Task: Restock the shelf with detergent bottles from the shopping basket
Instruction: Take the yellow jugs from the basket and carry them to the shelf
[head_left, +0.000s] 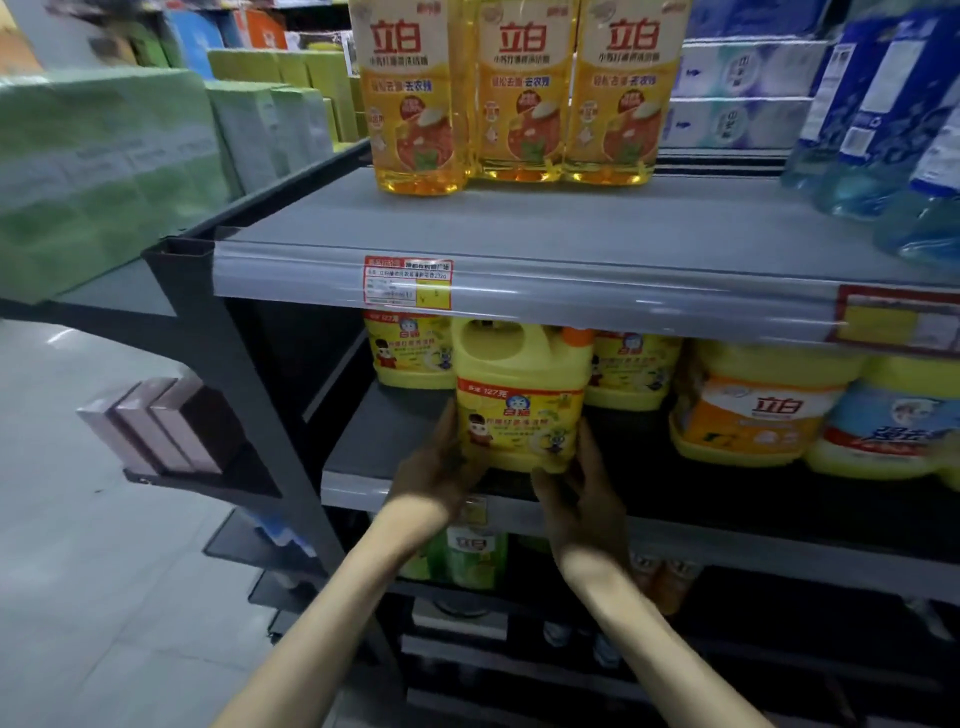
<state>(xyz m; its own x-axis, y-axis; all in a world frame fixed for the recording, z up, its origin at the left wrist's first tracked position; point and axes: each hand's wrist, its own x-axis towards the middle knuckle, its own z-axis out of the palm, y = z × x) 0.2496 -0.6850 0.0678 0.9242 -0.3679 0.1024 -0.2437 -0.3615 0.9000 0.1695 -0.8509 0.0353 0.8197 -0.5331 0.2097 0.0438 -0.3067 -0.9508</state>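
A yellow detergent jug with an orange cap and a built-in handle stands at the front of the middle shelf. My left hand grips its lower left side. My right hand holds its lower right corner from below and the side. Two matching yellow jugs stand behind it, further back on the same shelf. The shopping basket is out of view.
Three tall amber detergent bottles stand on the upper shelf. Larger yellow tubs fill the middle shelf to the right. Blue bottles stand at the upper right. Green packs sit on the left rack. Grey floor lies at the left.
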